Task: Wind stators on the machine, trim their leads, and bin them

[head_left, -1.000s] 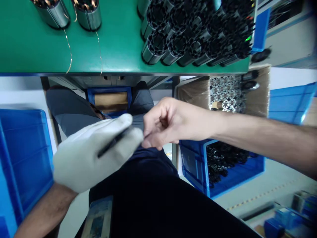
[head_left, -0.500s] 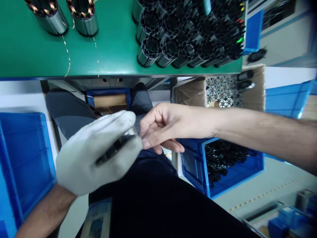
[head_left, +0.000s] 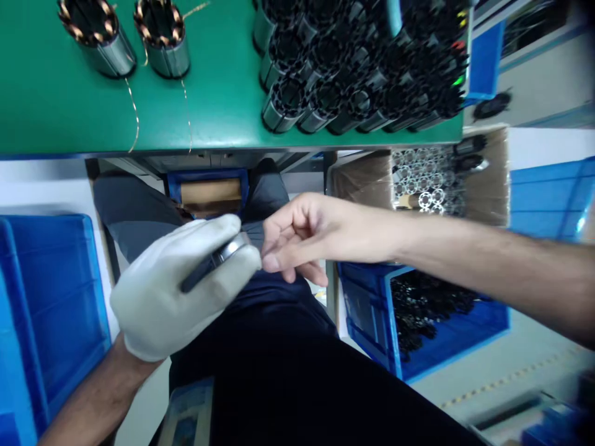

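Your gloved left hand [head_left: 179, 297] is clamped around a small metal ring part [head_left: 218, 261], held over your lap just below the green worktop [head_left: 209, 105]. Your bare right hand [head_left: 302, 238] pinches at the part's edge, fingertips closed together against it. On the worktop, two copper-wound cores [head_left: 130, 37] stand left of a cluster of black cores [head_left: 353, 68]. A blue bin [head_left: 418, 322] sits under your right forearm.

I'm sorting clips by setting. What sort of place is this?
Likely a motor assembly workshop: copper-wound stators and rows of black cores on a green bench, with blue parts bins beside it.
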A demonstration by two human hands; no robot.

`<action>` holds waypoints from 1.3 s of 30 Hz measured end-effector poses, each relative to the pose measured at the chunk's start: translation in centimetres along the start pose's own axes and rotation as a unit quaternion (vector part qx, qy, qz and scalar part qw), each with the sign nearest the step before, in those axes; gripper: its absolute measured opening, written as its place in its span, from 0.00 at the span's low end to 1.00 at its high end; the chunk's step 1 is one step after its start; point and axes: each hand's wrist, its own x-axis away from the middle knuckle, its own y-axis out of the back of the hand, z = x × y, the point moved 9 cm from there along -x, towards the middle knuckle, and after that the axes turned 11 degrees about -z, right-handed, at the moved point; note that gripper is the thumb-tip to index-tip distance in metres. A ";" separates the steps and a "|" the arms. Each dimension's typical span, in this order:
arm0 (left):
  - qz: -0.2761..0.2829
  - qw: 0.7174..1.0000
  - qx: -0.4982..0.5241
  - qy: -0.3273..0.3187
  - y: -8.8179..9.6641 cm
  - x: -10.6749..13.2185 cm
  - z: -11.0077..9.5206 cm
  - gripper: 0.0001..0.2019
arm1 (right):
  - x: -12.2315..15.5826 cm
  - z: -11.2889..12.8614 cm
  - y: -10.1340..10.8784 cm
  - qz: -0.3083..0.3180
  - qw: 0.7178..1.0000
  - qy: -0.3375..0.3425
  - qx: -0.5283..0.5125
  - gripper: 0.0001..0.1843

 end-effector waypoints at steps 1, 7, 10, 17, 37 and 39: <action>-0.014 0.999 -0.028 -0.034 0.1 0.0 -0.6 0.12 | -0.1 0.3 0.0 -0.020 1.000 0.020 0.006 0.20; -0.103 0.992 -0.067 0.007 2.8 -1.2 1.3 0.14 | 1.1 3.9 3.6 -0.211 0.953 0.187 0.112 0.13; -0.168 0.981 -0.102 -0.003 4.8 -3.7 2.9 0.10 | -0.4 2.4 3.4 -0.215 0.955 0.174 0.103 0.19; -0.206 0.957 -0.202 -0.020 3.0 -9.6 6.2 0.11 | -4.3 -1.9 -4.6 -0.036 0.964 0.187 0.187 0.18; -0.310 0.944 -0.108 0.031 11.4 -6.2 8.6 0.16 | -3.8 -3.6 -2.3 -0.197 0.947 0.215 0.134 0.17; -0.233 0.970 -0.040 0.048 8.5 -4.0 5.3 0.32 | -2.9 -1.5 -1.4 -0.245 0.932 0.265 0.023 0.20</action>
